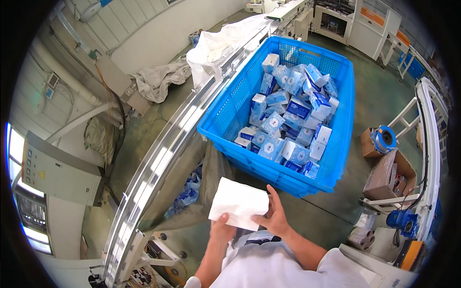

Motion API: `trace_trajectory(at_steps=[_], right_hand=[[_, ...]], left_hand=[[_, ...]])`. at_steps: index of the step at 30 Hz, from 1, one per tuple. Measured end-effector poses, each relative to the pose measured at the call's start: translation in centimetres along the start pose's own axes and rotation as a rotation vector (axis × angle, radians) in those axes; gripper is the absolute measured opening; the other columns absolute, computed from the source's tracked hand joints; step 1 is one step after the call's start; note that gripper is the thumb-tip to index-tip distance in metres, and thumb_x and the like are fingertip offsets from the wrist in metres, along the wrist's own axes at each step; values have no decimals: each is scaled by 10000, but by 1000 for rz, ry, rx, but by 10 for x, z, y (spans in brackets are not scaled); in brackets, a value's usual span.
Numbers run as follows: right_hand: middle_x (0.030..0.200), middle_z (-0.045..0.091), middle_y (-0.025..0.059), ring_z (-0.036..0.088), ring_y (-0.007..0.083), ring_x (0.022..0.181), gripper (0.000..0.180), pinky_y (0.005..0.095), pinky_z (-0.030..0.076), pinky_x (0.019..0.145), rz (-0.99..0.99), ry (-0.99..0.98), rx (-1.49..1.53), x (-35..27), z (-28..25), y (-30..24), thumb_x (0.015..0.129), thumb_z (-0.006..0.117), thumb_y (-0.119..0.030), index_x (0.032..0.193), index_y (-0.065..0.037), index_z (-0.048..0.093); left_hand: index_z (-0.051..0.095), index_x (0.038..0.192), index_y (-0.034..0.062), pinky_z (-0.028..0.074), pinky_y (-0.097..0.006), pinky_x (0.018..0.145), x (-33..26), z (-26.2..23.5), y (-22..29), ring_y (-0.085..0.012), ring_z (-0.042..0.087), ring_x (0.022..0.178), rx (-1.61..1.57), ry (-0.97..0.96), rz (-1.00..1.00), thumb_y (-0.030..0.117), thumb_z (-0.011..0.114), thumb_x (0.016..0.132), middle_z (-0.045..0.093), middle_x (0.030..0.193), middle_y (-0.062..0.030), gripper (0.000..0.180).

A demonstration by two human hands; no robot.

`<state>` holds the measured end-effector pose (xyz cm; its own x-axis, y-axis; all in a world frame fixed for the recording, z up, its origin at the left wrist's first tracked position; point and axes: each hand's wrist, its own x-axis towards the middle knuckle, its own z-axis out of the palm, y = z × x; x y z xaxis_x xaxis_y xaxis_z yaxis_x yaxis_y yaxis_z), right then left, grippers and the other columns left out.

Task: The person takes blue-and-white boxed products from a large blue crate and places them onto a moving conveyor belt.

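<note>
A white stack of folded tissues (239, 202) is held in front of my body, with no wrapper to be seen on it. My left hand (223, 229) grips its lower left edge, thumb on top and the other fingers hidden underneath. At the right end, my right hand (275, 214) is closed on the stack, its thumb on the lower corner and its fingers along the side. Beyond both hands stands a large blue plastic crate (259, 162) with several blue-and-white tissue packs (273, 123) piled loosely inside.
A narrow conveyor rail (165, 152) runs along the crate's left side. Beneath it hangs a grey cloth (211, 165) beside crumpled blue wrappers (188, 192). Cardboard boxes (393, 177) and a blue motor (402, 220) are to the right. A control cabinet (60, 168) is at far left.
</note>
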<state>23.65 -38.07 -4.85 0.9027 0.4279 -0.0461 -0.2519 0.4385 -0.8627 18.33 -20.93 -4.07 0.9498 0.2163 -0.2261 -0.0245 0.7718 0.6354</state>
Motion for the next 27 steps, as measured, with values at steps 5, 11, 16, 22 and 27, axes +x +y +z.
trace_trajectory(at_steps=[5, 11, 16, 22, 27], right_hand=[[1271, 443, 102, 452, 227, 1222, 1077, 387, 337, 1061, 23, -152, -60, -8, -16, -17, 673, 815, -11, 1493, -79, 120], [1226, 494, 109, 487, 219, 1170, 1043, 364, 376, 1009, 233, -336, -77, 2, -11, -31, 657, 800, -10, 1488, -89, 174], [1058, 590, 103, 580, 176, 956, 864, 315, 472, 842, 407, -732, -536, 50, 13, -48, 727, 737, -120, 1442, -65, 255], [976, 633, 87, 608, 152, 856, 424, 286, 495, 735, 426, -175, -58, 80, 31, 2, 988, 455, -343, 1265, -23, 472], [1062, 617, 104, 613, 198, 916, 445, 332, 501, 783, 476, -61, 196, 48, 45, 59, 1005, 383, -390, 1265, -44, 485]], left_hand=[[105, 1497, 80, 298, -393, 1071, -15, -15, 47, -287, 390, 1290, 599, -137, -23, 353, 832, 639, 388, 1368, -163, 1157], [116, 1500, 57, 323, -379, 1044, -21, -33, 63, -288, 409, 1269, 413, -247, -147, 536, 753, 706, 419, 1345, -189, 1126], [207, 1468, 14, 366, -341, 1016, -4, -31, 66, -232, 453, 1220, 616, -525, -538, 519, 587, 839, 443, 1347, -171, 892], [402, 1341, -28, 453, -382, 956, -21, -59, 61, -257, 571, 1113, 304, -33, -375, 397, 597, 842, 561, 1235, -158, 684], [473, 1305, 22, 465, -456, 948, -14, -121, 57, -323, 580, 1104, -191, 190, -138, 434, 418, 910, 570, 1242, -151, 573]])
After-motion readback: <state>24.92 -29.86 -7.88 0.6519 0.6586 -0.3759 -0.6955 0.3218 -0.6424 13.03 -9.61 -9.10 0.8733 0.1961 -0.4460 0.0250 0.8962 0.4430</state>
